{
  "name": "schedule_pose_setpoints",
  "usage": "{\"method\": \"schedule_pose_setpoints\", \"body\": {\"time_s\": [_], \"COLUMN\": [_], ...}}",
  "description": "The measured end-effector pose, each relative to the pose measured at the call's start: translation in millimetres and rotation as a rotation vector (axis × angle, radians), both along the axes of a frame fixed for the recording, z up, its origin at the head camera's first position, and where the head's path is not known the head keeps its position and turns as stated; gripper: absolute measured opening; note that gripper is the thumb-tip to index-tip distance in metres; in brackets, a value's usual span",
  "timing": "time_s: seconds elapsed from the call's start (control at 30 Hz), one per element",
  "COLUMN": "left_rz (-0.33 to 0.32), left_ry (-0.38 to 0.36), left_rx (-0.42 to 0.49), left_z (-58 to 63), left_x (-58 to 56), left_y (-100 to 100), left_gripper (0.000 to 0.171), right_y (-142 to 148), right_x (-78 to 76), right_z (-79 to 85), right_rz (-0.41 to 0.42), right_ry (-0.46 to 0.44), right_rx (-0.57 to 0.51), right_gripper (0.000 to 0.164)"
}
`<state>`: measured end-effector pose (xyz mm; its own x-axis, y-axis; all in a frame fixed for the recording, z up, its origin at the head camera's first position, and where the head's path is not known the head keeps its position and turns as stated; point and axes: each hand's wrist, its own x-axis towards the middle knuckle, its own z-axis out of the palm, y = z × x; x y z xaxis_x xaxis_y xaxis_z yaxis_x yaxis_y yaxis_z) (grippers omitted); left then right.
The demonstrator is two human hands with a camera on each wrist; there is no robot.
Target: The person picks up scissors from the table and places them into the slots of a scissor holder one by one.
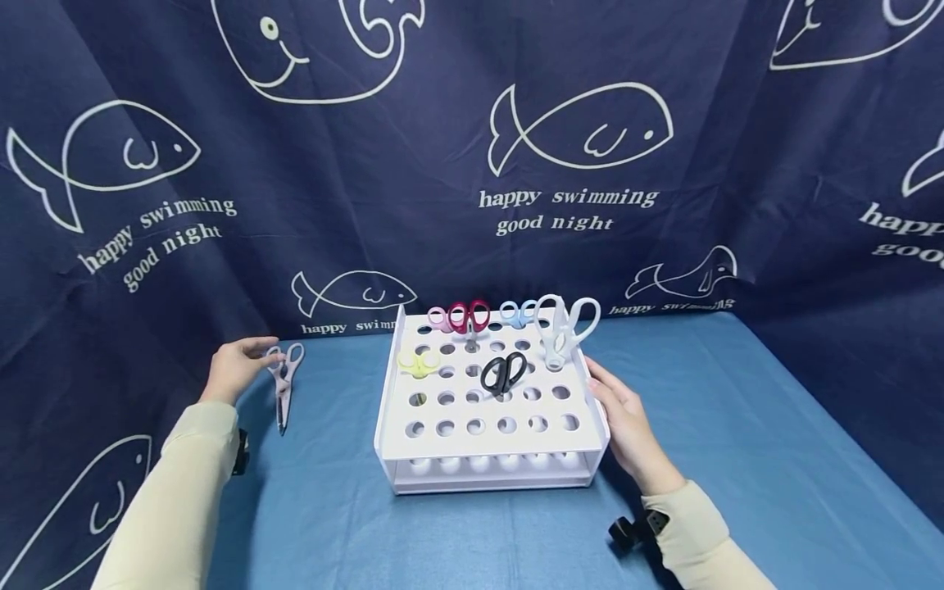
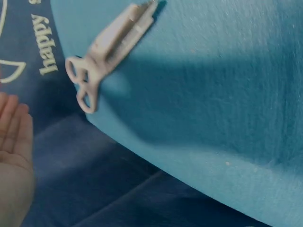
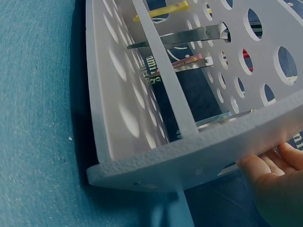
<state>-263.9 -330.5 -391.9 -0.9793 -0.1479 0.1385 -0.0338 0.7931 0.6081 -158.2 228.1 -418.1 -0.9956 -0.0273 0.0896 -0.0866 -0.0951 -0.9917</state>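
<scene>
My left hand (image 1: 238,370) is beside the light pinkish-grey handles of a pair of scissors (image 1: 283,385) lying on the table at the left. In the left wrist view, the fingers (image 2: 10,124) are nearly straight and apart from these scissors (image 2: 98,66). My right hand (image 1: 623,418) rests against the right side of a white rack (image 1: 460,442) with rows of round holes. In the right wrist view, its fingertips (image 3: 265,165) touch the rack's outer side wall. Yellow scissors (image 1: 418,363), black scissors (image 1: 504,374) and large pale scissors (image 1: 558,336) stand in the rack.
Pink scissors (image 1: 438,319), dark red scissors (image 1: 469,316) and light blue scissors (image 1: 519,314) stand along the rack's back row. A blue cloth (image 1: 317,524) covers the table. Close behind hangs a navy curtain (image 1: 442,221) with white fish drawings.
</scene>
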Motion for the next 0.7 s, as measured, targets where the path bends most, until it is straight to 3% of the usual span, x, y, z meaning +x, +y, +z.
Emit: {"method": "schedule_pose_setpoints", "body": {"time_s": [0.37,0.7], "left_rz": [0.023,0.047], "left_ry": [-0.021,-0.102], "left_rx": [0.132,0.081], "left_z": [-26.8,-25.0], "left_x": [-10.7,-12.5], "left_y": [-17.7,-19.0], "left_gripper": [0.053,0.060], "right_y": [3.4,-0.4], "right_x": [3.0,0.6], "right_z": [-0.9,0.1], "right_rz": [-0.021,0.002], "right_ry": [-0.002,0.009], "right_rx": [0.018,0.020], "right_gripper": [0.054,0.054]}}
